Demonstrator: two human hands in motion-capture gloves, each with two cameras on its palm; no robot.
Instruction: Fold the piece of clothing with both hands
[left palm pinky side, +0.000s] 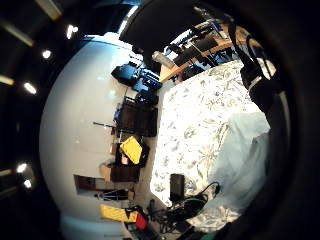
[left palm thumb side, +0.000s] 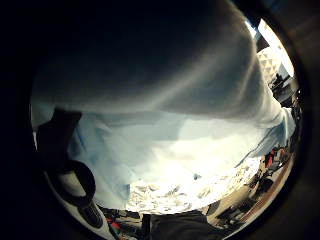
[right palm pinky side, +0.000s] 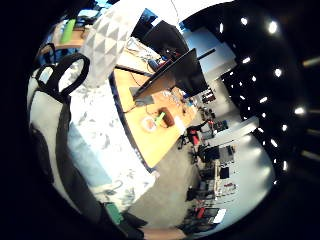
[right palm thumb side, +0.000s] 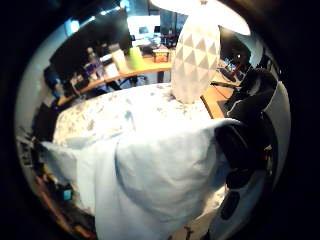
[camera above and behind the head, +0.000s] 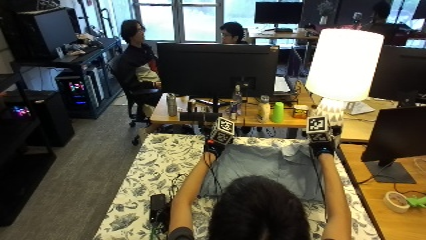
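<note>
I am holding a pale blue piece of clothing (camera above and behind the head: 266, 167) up over the table (camera above and behind the head: 156, 175), which has a white cloth with blue flowers on it. My left hand (camera above and behind the head: 218, 141) is gripping the far corner at about 11 o'clock, and my right hand (camera above and behind the head: 322, 143) is gripping the other far corner at about 1 o'clock. In the right thumb side palm view, the black fingers (right palm thumb side: 240, 145) are curling over the edge of the cloth, so that hand is pinching it. In the left thumb side palm view, the cloth is filling almost all I can see, and a black finger (left palm thumb side: 55, 135) is lying against it, so I think that hand is pinching too.

I think I am holding both corners apart like this to keep the far edge straight and flat. That way the fold should come out even. The near part of the clothing is hanging down toward me and my head is hiding it.

A big white lamp (camera above and behind the head: 343, 65) is standing just past my right hand at 1 o'clock, so I should be careful not to bump it. A dark monitor (camera above and behind the head: 216, 70) is standing at 12 o'clock behind the table. A black box with wires (camera above and behind the head: 158, 205) is lying on the table at 8 o'clock, near my left arm. The cloth could catch on it.
</note>
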